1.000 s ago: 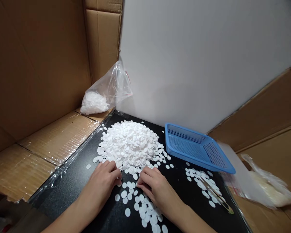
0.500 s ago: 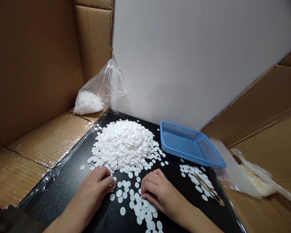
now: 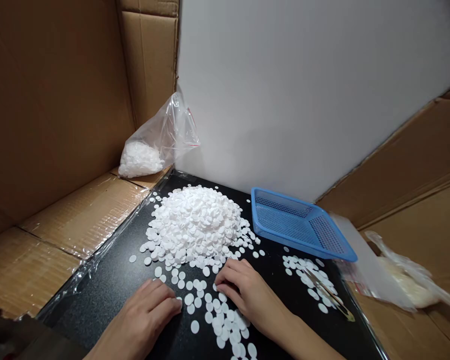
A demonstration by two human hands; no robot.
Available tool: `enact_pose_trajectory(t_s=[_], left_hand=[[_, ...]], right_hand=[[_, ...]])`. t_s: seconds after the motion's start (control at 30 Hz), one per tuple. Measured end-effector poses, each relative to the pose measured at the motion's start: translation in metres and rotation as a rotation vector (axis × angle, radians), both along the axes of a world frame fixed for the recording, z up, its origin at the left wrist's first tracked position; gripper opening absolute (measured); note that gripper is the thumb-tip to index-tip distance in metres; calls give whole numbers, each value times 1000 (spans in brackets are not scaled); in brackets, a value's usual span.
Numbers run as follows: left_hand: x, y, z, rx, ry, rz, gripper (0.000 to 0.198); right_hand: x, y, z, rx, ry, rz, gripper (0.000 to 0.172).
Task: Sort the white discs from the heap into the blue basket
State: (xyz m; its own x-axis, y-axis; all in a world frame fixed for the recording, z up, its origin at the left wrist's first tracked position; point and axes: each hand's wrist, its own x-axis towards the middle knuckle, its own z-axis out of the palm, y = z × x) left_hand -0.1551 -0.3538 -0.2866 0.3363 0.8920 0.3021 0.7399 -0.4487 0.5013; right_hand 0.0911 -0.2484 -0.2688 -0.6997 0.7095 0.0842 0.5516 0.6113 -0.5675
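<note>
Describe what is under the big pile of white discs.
The black tabletop shows around the white pile; the surface beneath it is covered, so anything else there cannot be seen.

Head-worn view, facing forward and down, near a black tabletop [image 3: 101, 290], dim lower-left corner unclear

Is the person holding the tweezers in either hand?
No, the tweezers lie on white discs near the blue basket, apart from the left hand and the right hand.

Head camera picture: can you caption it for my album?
Left hand and right hand among scattered white discs, near a white heap and blue basket.
</note>
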Motion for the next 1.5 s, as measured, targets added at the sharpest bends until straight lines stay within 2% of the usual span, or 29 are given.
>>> enact_pose_trajectory(t_s=[0.07,0.17,0.27,0.43,0.57,0.63,0.7,0.83,0.93,1.03,1.13,1.3,1.4,1.5], left_hand=[[0,0,1,-11,-61,17,19],[-1,5,6,-31,-146,110,21],[-1,14,9,-39,-74,169,22],[4,29,10,-66,143,116,17],[6,36,6,-73,109,101,20],[6,39,2,-74,82,103,22],[5,40,0,-91,55,110,26],[7,43,6,-208,-11,146,28],[7,47,18,-358,-63,164,24],[5,51,26,-441,-78,163,21],[3,53,29,-440,-72,157,23],[9,49,30,-409,-144,207,23],[19,43,27,-449,-184,198,19],[30,39,20,-452,-193,173,14]], right_hand=[[-2,0,1,-24,-7,-18,19],[-4,0,3,-80,-33,-43,22],[-4,1,4,-129,-66,-54,17],[-6,1,6,-131,-74,-64,19],[-3,-5,11,-79,-61,-20,25],[1,-7,13,-105,-54,14,24],[6,-5,12,-147,-36,-12,19],[8,3,5,-171,-8,-158,11],[2,7,1,-182,-5,-185,7],[-4,9,0,-209,3,-185,13],[-8,8,1,-212,30,-165,20],[-11,-3,2,-115,92,-56,24],[-11,-10,2,-80,131,74,22],[-11,-12,3,-50,137,106,16]])
